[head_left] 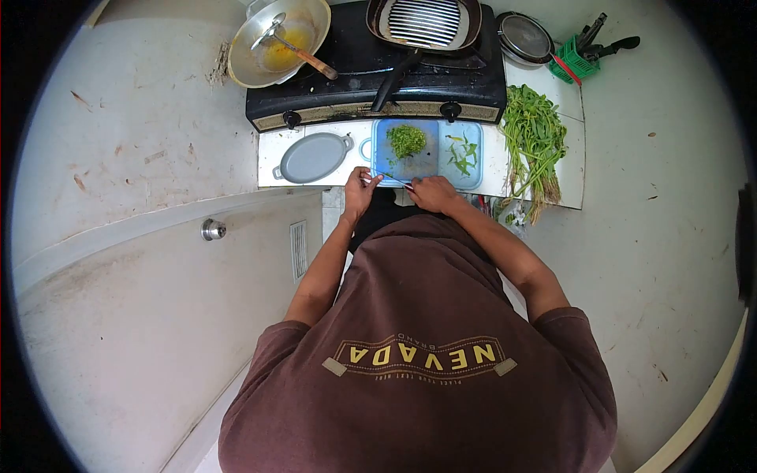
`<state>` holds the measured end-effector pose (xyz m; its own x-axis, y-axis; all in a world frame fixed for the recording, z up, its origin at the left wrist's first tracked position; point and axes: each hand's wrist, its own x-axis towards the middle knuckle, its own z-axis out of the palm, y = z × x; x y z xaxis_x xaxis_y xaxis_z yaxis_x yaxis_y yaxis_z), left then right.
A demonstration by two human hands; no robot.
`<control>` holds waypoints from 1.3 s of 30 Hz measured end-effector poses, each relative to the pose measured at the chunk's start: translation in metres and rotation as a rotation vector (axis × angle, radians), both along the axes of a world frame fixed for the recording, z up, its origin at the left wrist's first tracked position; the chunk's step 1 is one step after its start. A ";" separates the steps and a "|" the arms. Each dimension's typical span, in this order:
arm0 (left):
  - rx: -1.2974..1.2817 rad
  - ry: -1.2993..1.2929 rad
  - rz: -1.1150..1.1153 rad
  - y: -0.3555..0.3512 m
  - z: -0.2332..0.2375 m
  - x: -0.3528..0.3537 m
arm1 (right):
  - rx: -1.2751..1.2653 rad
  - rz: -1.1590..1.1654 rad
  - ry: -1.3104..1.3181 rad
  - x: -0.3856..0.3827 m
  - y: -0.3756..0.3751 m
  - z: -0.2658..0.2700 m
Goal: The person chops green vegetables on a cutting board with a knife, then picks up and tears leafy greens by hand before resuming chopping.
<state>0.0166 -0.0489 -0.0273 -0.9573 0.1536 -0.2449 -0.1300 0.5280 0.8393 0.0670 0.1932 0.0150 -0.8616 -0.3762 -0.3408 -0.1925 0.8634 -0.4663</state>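
My right hand is closed around the handle of a small knife, whose thin blade points left toward my other hand. Fingers pinched, my left hand holds a small pinkish-white piece too tiny to identify, at the near edge of the blue cutting board. On the board's left half sits a heap of chopped greens. Loose green leaves and stem scraps lie on its right half. An oval grey plate with two handles is left of the board.
Behind the board stands a black two-burner stove carrying a wok with a ladle, and a grill pan. Bunched leafy greens lie at right, near a strainer and green utensil basket.
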 end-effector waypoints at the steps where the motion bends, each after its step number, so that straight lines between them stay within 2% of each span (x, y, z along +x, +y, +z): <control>1: 0.001 0.003 -0.018 -0.002 0.000 0.000 | -0.002 -0.017 0.004 -0.001 0.002 -0.001; 5: 0.036 0.095 0.051 -0.004 -0.002 -0.003 | 0.001 -0.089 0.032 -0.018 0.014 -0.001; 7: -0.016 0.171 0.030 0.004 0.027 -0.004 | 0.012 -0.118 0.051 -0.026 0.019 -0.001; 10: 0.021 0.148 -0.146 0.023 0.069 -0.012 | 0.039 -0.123 0.090 -0.034 0.026 0.006; 13: -0.032 0.135 -0.347 0.037 0.068 -0.021 | 0.029 -0.105 0.131 -0.035 0.032 0.017; 17: -0.137 0.206 -0.391 0.049 0.050 -0.031 | 0.012 -0.067 0.161 -0.034 0.044 0.028; 20: -0.204 0.162 -0.422 0.054 0.050 -0.036 | 0.032 -0.075 0.157 -0.030 0.054 0.027; 23: -0.184 0.146 -0.354 0.060 0.064 -0.035 | 0.029 -0.116 0.159 -0.026 0.059 0.024; 26: -0.102 0.143 -0.510 0.058 0.070 -0.035 | -0.015 -0.148 0.138 -0.025 0.061 0.025; 29: -0.134 0.129 -0.587 0.055 0.073 -0.035 | -0.066 -0.172 0.139 -0.026 0.059 0.028; 32: -0.212 0.217 -0.527 0.046 0.054 -0.043 | -0.091 -0.189 0.144 -0.021 0.054 0.032; 35: -0.281 0.151 -0.518 0.040 0.062 -0.052 | -0.138 -0.224 0.160 -0.015 0.051 0.017; 39: -0.245 0.160 -0.498 0.034 0.073 -0.059 | -0.279 -0.359 0.226 0.001 0.053 0.008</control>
